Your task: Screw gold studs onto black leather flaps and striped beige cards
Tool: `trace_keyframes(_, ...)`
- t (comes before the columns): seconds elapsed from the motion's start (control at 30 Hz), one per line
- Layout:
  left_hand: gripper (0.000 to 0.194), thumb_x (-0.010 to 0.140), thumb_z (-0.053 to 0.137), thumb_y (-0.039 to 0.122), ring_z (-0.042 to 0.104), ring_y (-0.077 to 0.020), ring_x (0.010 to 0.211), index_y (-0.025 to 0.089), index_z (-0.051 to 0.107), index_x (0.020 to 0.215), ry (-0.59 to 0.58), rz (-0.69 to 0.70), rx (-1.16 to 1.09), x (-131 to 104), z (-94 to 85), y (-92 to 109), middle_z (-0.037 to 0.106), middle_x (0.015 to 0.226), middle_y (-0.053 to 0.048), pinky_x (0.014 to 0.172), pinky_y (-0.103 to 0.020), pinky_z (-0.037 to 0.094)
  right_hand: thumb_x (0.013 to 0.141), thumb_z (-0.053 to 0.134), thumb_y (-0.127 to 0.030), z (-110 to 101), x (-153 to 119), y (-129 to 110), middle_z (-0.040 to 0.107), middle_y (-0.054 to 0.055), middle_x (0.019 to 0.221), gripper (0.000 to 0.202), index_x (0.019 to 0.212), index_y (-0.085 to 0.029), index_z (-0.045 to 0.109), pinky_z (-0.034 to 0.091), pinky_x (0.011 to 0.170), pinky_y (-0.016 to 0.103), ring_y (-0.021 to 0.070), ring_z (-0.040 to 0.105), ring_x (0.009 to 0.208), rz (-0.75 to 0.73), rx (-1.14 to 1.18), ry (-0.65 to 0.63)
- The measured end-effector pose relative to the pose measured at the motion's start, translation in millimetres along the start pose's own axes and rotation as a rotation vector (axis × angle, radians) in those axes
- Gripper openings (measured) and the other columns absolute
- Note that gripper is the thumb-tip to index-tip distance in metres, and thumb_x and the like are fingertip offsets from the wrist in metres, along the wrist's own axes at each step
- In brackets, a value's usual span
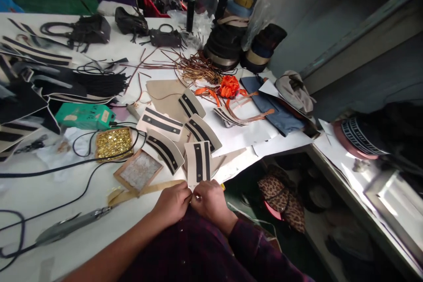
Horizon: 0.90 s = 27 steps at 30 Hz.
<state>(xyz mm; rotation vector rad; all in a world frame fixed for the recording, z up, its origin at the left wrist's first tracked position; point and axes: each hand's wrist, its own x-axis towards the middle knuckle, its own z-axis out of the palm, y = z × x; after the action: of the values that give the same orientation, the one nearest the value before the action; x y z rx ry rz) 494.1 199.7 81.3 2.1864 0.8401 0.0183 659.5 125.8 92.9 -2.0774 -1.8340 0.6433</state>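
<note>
Both hands meet close to my body at the table's near edge, fingertips pinched together. My left hand (173, 202) is closed, and what it pinches is hidden. Beside it my right hand (211, 202) is closed too, with a tiny pale bit showing at its fingers that I cannot make out. Just beyond the fingertips is a beige panel (207, 165) with black stripes and two round studs; its lower edge is covered by my hands. More striped panels (164, 152) lie overlapping behind it. Left of them are a tray of gold-coloured small parts (114, 142) and a tray of silvery ones (140, 169).
A grey handheld tool (71, 225) and its black cords lie at left, near a green box (84, 115). Farther back are brown cords (198, 68), an orange ribbon bundle (229, 86), rolls of black strap (224, 46) and small black bags (90, 30). The table edge drops off at right.
</note>
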Motion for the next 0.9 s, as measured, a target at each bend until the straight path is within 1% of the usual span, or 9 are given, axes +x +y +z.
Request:
trace_keyframes(0.1,0.024,0.094,0.051,0.013,0.063,-0.0179,0.082,0.02,0.067,0.077,-0.006,0.061,0.045,4.1,9.2,-1.3,0.064,0.085,-0.005,0.07,-0.028,0.043,0.076,0.062,-0.02,24.8,-6.9,12.5,0.068,0.001,0.067,0.013,0.064,-0.022,0.067,0.038,0.064,0.029,0.0169,0.059,0.063,0.283,0.194,0.094)
trace_keyframes(0.17,0.026,0.096,0.05,0.016,0.063,-0.0186,0.08,0.02,0.066,0.076,-0.025,0.095,0.068,4.9,14.9,-2.4,0.064,0.084,-0.005,0.069,-0.029,0.043,0.077,0.06,-0.023,37.9,-7.8,26.5,0.066,0.0,0.064,0.015,0.064,-0.021,0.066,0.039,0.059,0.026,0.0167,0.059,0.062,0.463,0.367,0.13)
trace_keyframes(0.27,0.03,0.101,0.047,0.023,0.063,-0.0199,0.083,0.021,0.068,0.08,-0.02,0.084,0.073,4.5,23.9,-8.2,0.067,0.09,-0.006,0.07,-0.031,0.045,0.085,0.054,-0.032,48.7,-2.9,51.2,0.066,0.001,0.063,0.025,0.072,-0.019,0.069,0.043,0.057,0.025,0.0175,0.062,0.062,0.574,0.523,0.133)
trace_keyframes(0.33,0.03,0.101,0.048,0.024,0.064,-0.0235,0.098,0.02,0.071,0.083,0.005,0.076,0.092,5.1,31.1,-16.0,0.069,0.109,-0.009,0.078,-0.034,0.049,0.091,0.049,-0.039,52.9,3.4,64.3,0.067,0.002,0.064,0.033,0.08,-0.017,0.072,0.045,0.056,0.024,0.0177,0.064,0.062,0.566,0.543,0.116)
trace_keyframes(0.4,0.029,0.099,0.05,0.02,0.057,-0.0291,0.121,0.018,0.073,0.082,0.011,0.123,0.13,7.4,39.7,-25.2,0.064,0.133,-0.012,0.094,-0.041,0.049,0.093,0.049,-0.042,57.5,10.9,72.1,0.067,0.001,0.064,0.035,0.085,-0.017,0.072,0.047,0.057,0.025,0.0178,0.064,0.062,0.548,0.538,0.11)
trace_keyframes(0.5,0.026,0.097,0.053,0.016,0.042,-0.0329,0.143,0.015,0.076,0.084,-0.019,0.206,0.17,12.9,53.3,-36.7,0.054,0.15,-0.014,0.116,-0.049,0.037,0.093,0.052,-0.041,67.1,21.6,75.4,0.068,0.001,0.068,0.03,0.086,-0.019,0.073,0.049,0.064,0.027,0.0184,0.065,0.067,0.501,0.483,0.121)
trace_keyframes(0.57,0.023,0.095,0.056,0.016,0.038,-0.0326,0.146,0.014,0.077,0.087,-0.041,0.211,0.173,16.1,60.9,-41.3,0.053,0.152,-0.015,0.12,-0.049,0.033,0.093,0.054,-0.037,73.9,26.6,75.0,0.072,0.003,0.079,0.026,0.087,-0.02,0.073,0.051,0.075,0.029,0.0197,0.067,0.078,0.458,0.431,0.137)
trace_keyframes(0.67,0.02,0.092,0.059,0.017,0.039,-0.0326,0.146,0.013,0.079,0.09,-0.062,0.195,0.175,18.2,67.6,-45.0,0.053,0.152,-0.017,0.119,-0.049,0.034,0.094,0.055,-0.032,82.3,28.9,73.8,0.074,0.006,0.092,0.023,0.091,-0.021,0.075,0.049,0.086,0.03,0.021,0.068,0.09,0.402,0.345,0.158)
trace_keyframes(0.9,0.021,0.09,0.059,0.017,0.04,-0.0326,0.145,0.016,0.08,0.094,-0.067,0.191,0.204,16.8,68.4,-47.5,0.054,0.153,-0.014,0.121,-0.052,0.03,0.097,0.056,-0.032,98.4,21.4,74.6,0.074,0.006,0.093,0.023,0.097,-0.024,0.078,0.046,0.08,0.028,0.0208,0.068,0.085,0.364,0.194,0.222)
